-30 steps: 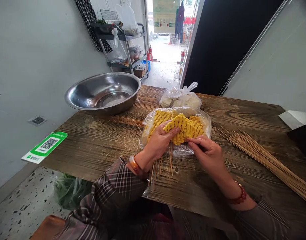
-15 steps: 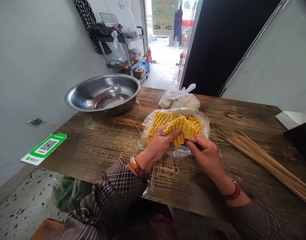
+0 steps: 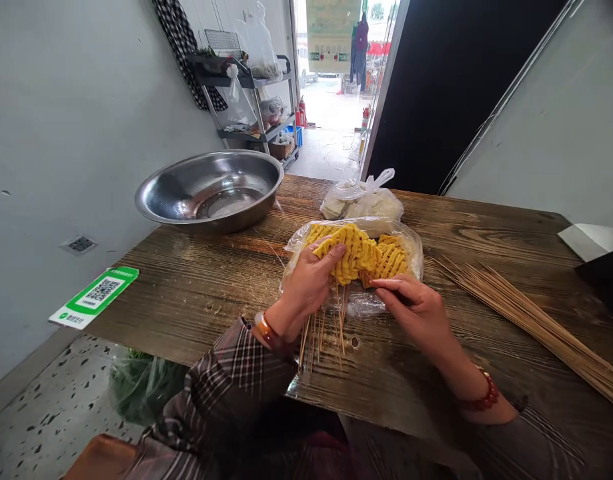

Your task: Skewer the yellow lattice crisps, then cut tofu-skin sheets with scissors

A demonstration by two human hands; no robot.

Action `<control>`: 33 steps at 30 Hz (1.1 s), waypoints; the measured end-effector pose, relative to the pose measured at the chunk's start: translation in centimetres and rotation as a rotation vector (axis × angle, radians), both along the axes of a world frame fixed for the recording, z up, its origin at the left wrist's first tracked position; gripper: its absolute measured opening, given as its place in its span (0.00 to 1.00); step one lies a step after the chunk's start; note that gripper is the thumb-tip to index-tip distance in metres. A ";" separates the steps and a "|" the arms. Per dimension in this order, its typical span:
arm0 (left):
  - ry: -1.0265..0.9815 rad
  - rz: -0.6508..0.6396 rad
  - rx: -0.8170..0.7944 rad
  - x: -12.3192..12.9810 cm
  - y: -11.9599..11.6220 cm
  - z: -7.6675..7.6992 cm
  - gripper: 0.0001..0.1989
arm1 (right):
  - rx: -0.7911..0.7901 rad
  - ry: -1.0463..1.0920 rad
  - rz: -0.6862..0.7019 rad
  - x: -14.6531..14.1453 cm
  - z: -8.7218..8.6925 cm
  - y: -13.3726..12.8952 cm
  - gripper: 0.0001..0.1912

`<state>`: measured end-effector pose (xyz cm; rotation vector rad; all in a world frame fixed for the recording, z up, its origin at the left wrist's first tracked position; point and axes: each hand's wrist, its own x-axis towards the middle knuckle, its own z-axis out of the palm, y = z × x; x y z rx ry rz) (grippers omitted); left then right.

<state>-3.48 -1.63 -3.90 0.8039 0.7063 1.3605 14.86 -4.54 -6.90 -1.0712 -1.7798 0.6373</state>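
My left hand (image 3: 309,277) is closed around a yellow lattice-cut slab of food (image 3: 353,253), which looks like scored tofu, with the thumb on its near face. Just right of the slab, my right hand (image 3: 411,300) is pinched on a thin bamboo skewer (image 3: 370,279), whose far end meets the slab's lower edge. Beneath both hands lies a clear plastic bag (image 3: 411,250) with more yellow lattice pieces (image 3: 392,259) in it. Several skewers (image 3: 342,323) lie under my left wrist, pointing towards me, their far ends hidden by the hand and bag.
A large steel basin (image 3: 211,190) stands at the table's far left. Behind the yellow pieces sits a tied plastic bag (image 3: 363,200) with pale contents. A bundle of bamboo skewers (image 3: 531,313) lies at right. A green QR-code card (image 3: 96,297) rests on the left edge.
My left hand has shifted slightly left and up with the yellow slab. My right fingertips have drawn a little apart from the slab, so the skewer between shows better.
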 end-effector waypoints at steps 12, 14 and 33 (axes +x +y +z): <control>-0.013 -0.054 0.007 0.4 -0.4 -0.3 0.19 | 0.017 0.068 -0.056 -0.5 -0.4 0.1 0.07; -0.006 -0.081 0.015 0.6 -0.5 -0.3 0.18 | 0.032 0.078 -0.062 -0.6 -0.4 0.1 0.06; 0.197 0.127 0.196 -1.7 0.6 0.4 0.23 | 0.001 0.034 -0.135 1.1 -0.6 0.7 0.08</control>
